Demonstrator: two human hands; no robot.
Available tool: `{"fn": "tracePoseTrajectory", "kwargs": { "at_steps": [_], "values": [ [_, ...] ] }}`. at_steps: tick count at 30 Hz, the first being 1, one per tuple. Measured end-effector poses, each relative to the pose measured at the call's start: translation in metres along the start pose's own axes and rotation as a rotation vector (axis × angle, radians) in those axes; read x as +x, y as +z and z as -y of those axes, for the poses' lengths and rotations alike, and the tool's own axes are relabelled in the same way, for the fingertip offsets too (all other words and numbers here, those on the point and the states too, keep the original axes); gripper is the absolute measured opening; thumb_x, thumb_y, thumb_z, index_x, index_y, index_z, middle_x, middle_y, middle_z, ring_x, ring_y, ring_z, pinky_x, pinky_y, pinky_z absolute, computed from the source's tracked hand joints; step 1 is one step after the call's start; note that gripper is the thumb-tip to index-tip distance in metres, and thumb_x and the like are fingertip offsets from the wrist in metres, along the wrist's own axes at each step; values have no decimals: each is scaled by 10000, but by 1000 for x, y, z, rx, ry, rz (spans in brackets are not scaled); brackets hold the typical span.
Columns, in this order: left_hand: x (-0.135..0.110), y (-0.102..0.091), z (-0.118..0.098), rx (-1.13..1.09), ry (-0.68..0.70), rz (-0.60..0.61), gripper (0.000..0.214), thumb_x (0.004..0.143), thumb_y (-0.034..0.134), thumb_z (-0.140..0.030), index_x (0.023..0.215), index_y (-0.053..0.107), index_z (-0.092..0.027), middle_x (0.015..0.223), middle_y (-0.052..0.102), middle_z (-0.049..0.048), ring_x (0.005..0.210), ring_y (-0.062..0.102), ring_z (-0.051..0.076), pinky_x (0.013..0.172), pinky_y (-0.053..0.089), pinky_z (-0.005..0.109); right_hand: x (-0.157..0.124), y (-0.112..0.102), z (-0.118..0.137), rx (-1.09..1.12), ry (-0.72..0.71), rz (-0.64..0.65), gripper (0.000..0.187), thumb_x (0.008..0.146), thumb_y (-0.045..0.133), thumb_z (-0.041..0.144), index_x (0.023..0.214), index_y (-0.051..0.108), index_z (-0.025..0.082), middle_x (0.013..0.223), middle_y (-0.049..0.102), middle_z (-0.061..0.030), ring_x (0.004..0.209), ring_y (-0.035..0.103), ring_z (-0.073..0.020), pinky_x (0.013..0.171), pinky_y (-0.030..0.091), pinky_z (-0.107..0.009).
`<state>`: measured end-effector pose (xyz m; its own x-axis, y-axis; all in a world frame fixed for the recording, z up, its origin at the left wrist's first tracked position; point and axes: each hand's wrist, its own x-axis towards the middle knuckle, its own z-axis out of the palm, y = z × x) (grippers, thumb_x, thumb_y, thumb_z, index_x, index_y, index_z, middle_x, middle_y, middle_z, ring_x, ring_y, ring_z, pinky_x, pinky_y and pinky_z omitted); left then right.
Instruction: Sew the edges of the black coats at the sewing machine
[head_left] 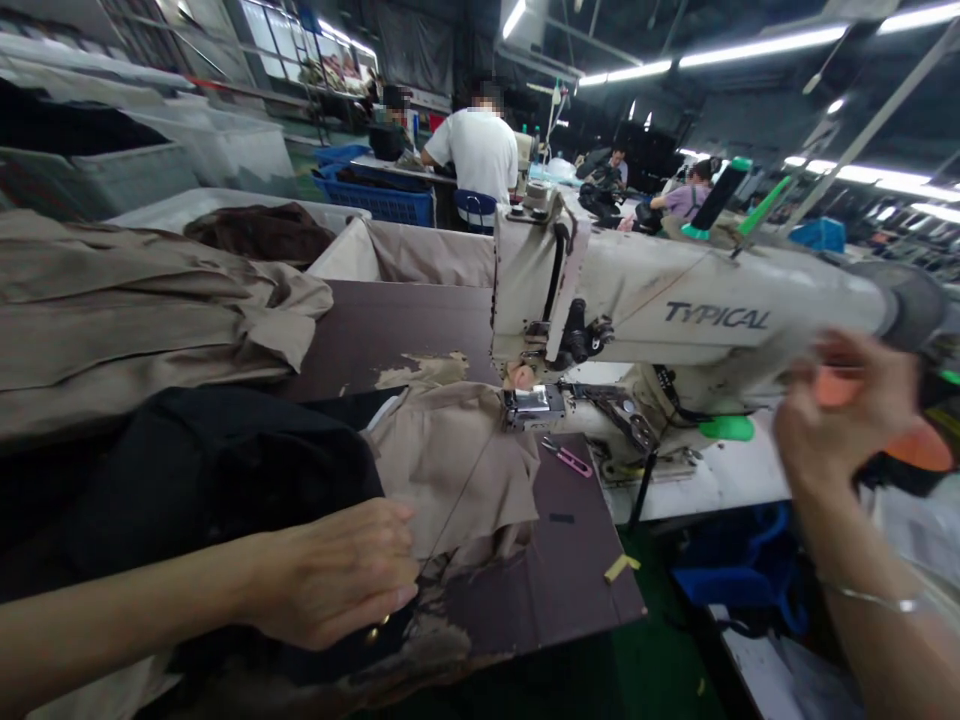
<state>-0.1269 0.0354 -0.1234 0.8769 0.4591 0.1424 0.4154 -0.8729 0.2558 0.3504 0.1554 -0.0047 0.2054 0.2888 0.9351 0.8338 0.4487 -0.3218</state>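
Note:
My left hand (337, 570) rests on the near edge of a beige garment (457, 470), fingers curled and pinching the cloth beside a black fabric (217, 470). The garment runs up to the presser foot (531, 405) of a cream sewing machine (675, 310). A thin thread line stretches from my left hand toward the needle area. My right hand (840, 415) is raised at the machine's right end, blurred by motion, next to an orange object (911, 445); its fingers cannot be made out.
A pile of beige cloth (135, 310) lies on the left of the dark table (540, 580). Pink snips (568, 458) lie near the machine base. Other people sit at stations behind, beside a blue crate (379, 195).

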Motion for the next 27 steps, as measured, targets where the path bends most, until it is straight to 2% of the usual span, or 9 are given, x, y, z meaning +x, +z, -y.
{"fn": "tracePoseTrajectory", "kwargs": {
  "at_steps": [1, 4, 6, 8, 10, 12, 17, 23, 27],
  "values": [
    [0, -1, -2, -22, 14, 17, 173, 916, 469, -238, 852, 629, -253, 806, 697, -1, 817, 626, 189, 1139, 274, 321, -30, 10, 34, 91, -223, 264, 356, 840, 573, 52, 1168, 704, 97, 1057, 705, -157, 1028, 641, -194, 864, 432, -415],
    [-1, -6, -5, -47, 15, 41, 188, 927, 451, -196, 855, 621, -236, 817, 687, 18, 823, 611, 198, 1117, 268, 348, -118, 43, 122, 249, -448, 617, 444, 852, 514, 58, 1243, 665, 204, 1182, 682, -75, 1164, 605, -155, 1003, 488, -295],
    [-1, -15, -2, -12, 5, 27, 200, 935, 442, -182, 870, 625, -228, 824, 685, 24, 814, 600, 194, 1101, 272, 353, -159, 58, 158, 422, -581, 936, 486, 858, 542, 127, 1340, 588, 177, 1342, 588, -99, 1347, 474, -212, 1156, 395, -376],
    [2, -31, 8, 58, -30, 6, 241, 957, 412, -180, 834, 617, -206, 781, 670, 26, 761, 579, 189, 1030, 312, 357, -180, 64, 174, 511, -539, 1079, 367, 891, 592, 250, 1250, 638, 187, 1180, 660, -86, 1198, 573, -198, 1114, 425, -365],
    [11, -54, 21, 140, -114, -26, 318, 990, 378, -207, 748, 584, -186, 704, 640, 22, 685, 541, 178, 888, 354, 339, -181, 64, 176, 524, -340, 1062, 241, 908, 613, 349, 1065, 703, 190, 919, 689, -49, 919, 637, -152, 904, 503, -276],
    [28, -82, 36, 215, -218, -104, 386, 1016, 358, -264, 700, 560, -174, 681, 629, 27, 660, 525, 171, 773, 348, 322, -169, 66, 175, 479, -92, 913, 243, 926, 597, 378, 864, 718, 176, 734, 649, -20, 707, 596, -109, 696, 454, -214],
    [86, -131, 68, 375, -382, -373, 487, 1037, 281, -375, 661, 513, -170, 678, 614, 37, 663, 537, 168, 730, 344, 314, -128, 93, 187, 341, 226, 528, 450, 949, 547, 423, 624, 657, 132, 560, 554, 4, 525, 461, -54, 569, 310, -202],
    [99, -105, 110, 419, -558, -358, 481, 1008, 321, -403, 703, 618, -178, 673, 657, 55, 662, 586, 196, 644, 326, 291, -145, 107, 183, 256, 354, 504, 536, 936, 516, 391, 469, 477, 129, 458, 377, 31, 462, 274, -46, 509, 217, -211],
    [69, -77, 110, 346, -590, -321, 497, 1019, 294, -409, 741, 643, -191, 727, 693, 51, 688, 606, 193, 660, 353, 283, -196, 71, 162, 322, 358, 657, 379, 918, 565, 402, 659, 663, 143, 617, 581, -4, 582, 519, -86, 600, 413, -182]
  ]
}}
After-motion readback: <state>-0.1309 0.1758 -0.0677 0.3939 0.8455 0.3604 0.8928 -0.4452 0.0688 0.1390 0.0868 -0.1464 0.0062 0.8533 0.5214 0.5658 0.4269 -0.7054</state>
